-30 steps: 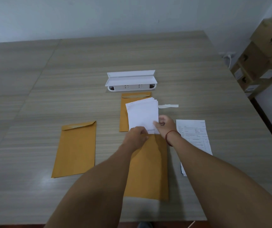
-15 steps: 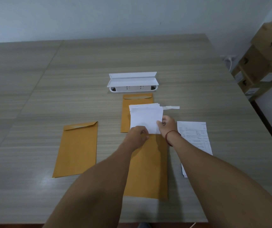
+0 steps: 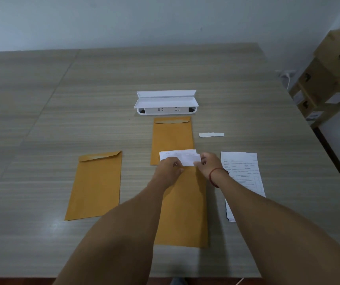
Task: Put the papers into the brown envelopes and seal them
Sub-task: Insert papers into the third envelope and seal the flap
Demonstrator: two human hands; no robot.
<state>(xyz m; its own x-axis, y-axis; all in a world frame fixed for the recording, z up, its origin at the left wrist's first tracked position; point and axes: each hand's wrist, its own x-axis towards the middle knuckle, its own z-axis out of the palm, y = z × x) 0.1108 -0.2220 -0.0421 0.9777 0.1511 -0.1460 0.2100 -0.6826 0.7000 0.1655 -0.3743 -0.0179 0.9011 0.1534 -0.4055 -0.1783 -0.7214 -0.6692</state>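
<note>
Wood-grain table (image 3: 41, 124), papers (image 3: 185, 159) in brown envelope (image 3: 183, 204) mouth, print illegible

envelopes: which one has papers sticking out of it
The nearest envelope, at the middle front: white papers stick out of its top, between the left hand and right hand. The left envelope and the far envelope show no papers.

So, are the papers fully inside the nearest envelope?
No, part of the papers sticks out of the nearest envelope, between the left hand and right hand.
</note>
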